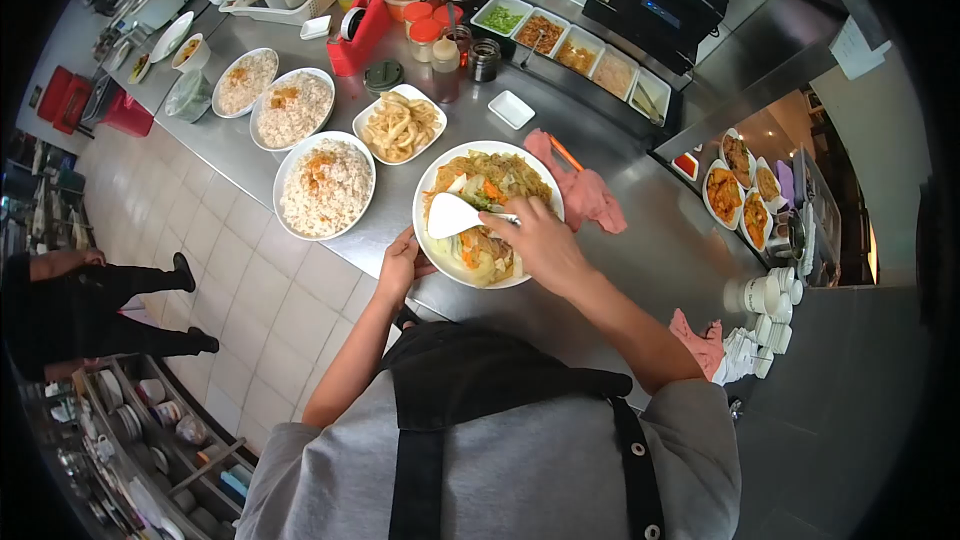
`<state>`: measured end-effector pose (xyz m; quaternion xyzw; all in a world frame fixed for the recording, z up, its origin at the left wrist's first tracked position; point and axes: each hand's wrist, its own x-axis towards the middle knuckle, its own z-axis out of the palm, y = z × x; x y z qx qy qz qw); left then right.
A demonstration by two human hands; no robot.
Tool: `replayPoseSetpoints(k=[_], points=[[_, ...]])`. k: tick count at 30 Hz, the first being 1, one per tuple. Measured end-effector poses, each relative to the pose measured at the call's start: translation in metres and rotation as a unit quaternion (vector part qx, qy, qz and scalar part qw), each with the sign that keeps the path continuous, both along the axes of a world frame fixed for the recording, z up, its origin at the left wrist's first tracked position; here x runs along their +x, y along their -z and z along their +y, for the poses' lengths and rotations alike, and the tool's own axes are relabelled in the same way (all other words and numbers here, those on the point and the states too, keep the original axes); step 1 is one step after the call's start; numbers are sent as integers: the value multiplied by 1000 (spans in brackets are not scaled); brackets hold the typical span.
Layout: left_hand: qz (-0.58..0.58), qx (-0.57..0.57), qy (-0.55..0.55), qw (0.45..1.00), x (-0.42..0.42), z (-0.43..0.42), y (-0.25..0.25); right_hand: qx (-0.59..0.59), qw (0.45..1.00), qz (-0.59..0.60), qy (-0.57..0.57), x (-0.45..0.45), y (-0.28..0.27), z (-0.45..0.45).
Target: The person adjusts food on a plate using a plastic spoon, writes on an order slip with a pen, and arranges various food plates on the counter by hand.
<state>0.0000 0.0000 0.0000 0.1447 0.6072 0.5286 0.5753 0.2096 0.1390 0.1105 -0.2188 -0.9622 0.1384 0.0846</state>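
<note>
Your right hand [545, 245] is closed around the handle of a white serving spoon [453, 218], with the spoon's head down on the food [510, 172], which looks like noodles with cabbage and bits of carrot. That's all piled on a round white plate [423, 195] sitting near the edge of the steel counter [625, 270], right in front of your apron [480, 365]. Your left hand [402, 260] is up against the plate's rim on the near left side, but I can't tell if it's really gripping or just steadying, since the fingertips are partly hidden. Hands are apart from each other, one on each side of the plate. Just beyond it to the left you've got a white dish of pale, curled pieces [402, 127], then three bowls of rice [325, 190] in a row, each with something orange-brown on top. A small square dish [512, 109] sits behind the plate, and a pink cloth [590, 200] is bunched up just to its right, with an orange stick [566, 152] poking out.
</note>
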Motion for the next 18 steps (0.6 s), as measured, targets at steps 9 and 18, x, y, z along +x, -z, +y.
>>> replayPoseSetpoints(k=[9,18], points=[[92,-14,32,995,-9,6,-1,-222,972,-33,73,62,-82,-12],[121,-21,59,991,-7,13,-7,-215,966,-96,103,82,-65,-33]])
